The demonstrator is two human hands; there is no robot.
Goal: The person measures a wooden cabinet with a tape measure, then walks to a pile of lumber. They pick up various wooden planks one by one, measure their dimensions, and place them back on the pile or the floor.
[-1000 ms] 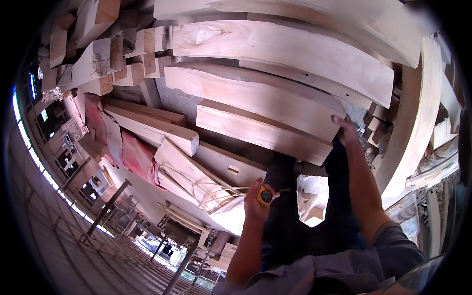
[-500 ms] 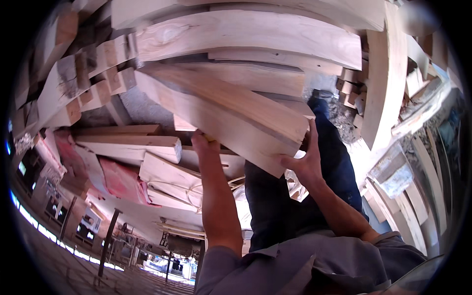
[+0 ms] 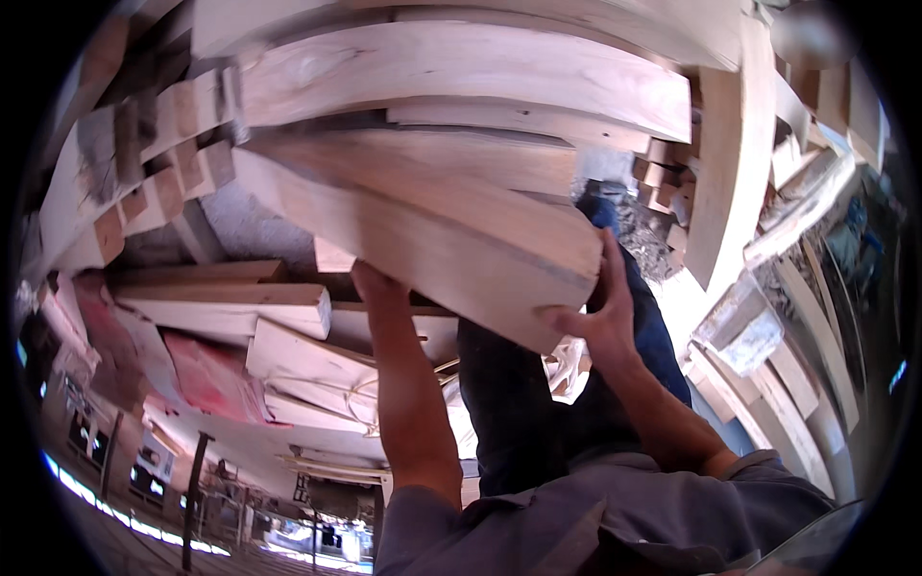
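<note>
A thick, squared wooden beam (image 3: pixel 432 240) slants across the middle, its far left end against the stacked timber and its near right end in front of my legs. My right hand (image 3: pixel 607 317) grips that near end, thumb on the front face and fingers round the end grain. Under the beam's lower edge, nearer its middle, is my left hand (image 3: pixel 379 285); its fingers are mostly hidden behind the wood. Just behind the beam lie long planks, among them a broad pale plank (image 3: pixel 461 72).
Short block ends (image 3: pixel 158 158) are stacked at the left. An upright plank (image 3: pixel 735 154) stands at the right, beside a bundle of boards (image 3: pixel 768 384). Red sheeting (image 3: pixel 216 374) and more timber (image 3: pixel 230 309) lie at lower left. My legs (image 3: pixel 509 374) are close below the beam.
The whole view has shifted slightly, so the surroundings sit further left. Against the pile, the beam's near end and my right hand have moved a little right. Both hands keep their places on the beam.
</note>
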